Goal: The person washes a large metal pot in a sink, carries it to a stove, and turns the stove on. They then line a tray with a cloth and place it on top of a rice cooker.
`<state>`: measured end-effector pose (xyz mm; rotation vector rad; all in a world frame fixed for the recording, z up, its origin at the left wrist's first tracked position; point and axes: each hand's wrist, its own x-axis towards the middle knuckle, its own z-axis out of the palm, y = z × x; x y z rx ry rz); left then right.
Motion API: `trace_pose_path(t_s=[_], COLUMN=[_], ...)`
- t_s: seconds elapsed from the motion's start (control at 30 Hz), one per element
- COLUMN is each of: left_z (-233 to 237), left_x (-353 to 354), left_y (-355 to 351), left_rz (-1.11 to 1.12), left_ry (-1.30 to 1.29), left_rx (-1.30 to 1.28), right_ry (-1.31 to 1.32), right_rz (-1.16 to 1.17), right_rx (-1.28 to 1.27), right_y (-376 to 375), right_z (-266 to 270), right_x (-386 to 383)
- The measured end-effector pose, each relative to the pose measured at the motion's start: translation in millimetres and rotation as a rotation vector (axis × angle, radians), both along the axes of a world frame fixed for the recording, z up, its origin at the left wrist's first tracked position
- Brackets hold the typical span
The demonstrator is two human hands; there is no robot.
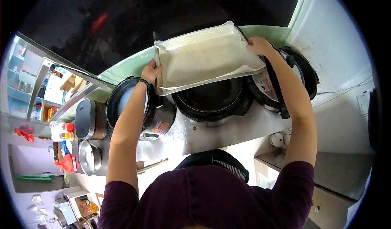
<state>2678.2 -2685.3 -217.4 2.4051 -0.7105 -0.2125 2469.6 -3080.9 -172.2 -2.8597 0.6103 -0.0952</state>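
Note:
A shallow rectangular metal tray, lined with a pale sheet that looks like paper or cloth, is held up and tilted over the counter. Gripping its left short side is my left hand, fingers closed at the edge. At the upper right corner, my right hand clasps the other end of the tray. Beneath the tray sits a wide black round pan or cooker, partly covered by it. Below my left hand stands an uncovered pot with something pale inside, partly hidden by my forearm.
Another large round cooker stands at the right, under my right forearm. Along the steel counter at the left are a grey boxy appliance, a metal bowl and bottles. A dark panel rises behind; a white wall borders the right.

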Motion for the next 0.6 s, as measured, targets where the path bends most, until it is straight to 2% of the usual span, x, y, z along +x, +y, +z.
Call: trace_pose_path(t_s=[0.07, 0.13, 0.27, 0.33, 0.47, 0.53, 0.6], left_z=[0, 1, 1, 8, 9, 6, 18], left_x=[4, 6, 7, -2, -10, -7, -20], left_y=[-2, -3, 4, 8, 9, 14, 28], left_rz=[0.057, 0.060, 0.048, 0.032, 0.008, -0.003, 0.014], left_ry=[0.002, 0.007, 0.083, 0.095, 0.060, 0.081, 0.144], left_rx=[0.038, 0.033, -0.012, -0.015, -0.019, 0.006, -0.037], right_ry=[0.084, -0.025, -0.050, -0.201, -0.041, -0.096, -0.248], right_rz=[-0.011, -0.066, -0.060, -0.036, 0.028, -0.014, -0.053], right_rx=[0.026, 0.016, -0.043, -0.118, -0.054, -0.106, -0.243], right_y=[2, 1, 1, -4, -1, 1, 40], right_z=[3, 1, 6, 2, 7, 8, 38], right_x=[-2, -5, -15, -21, -32, -41, -72])
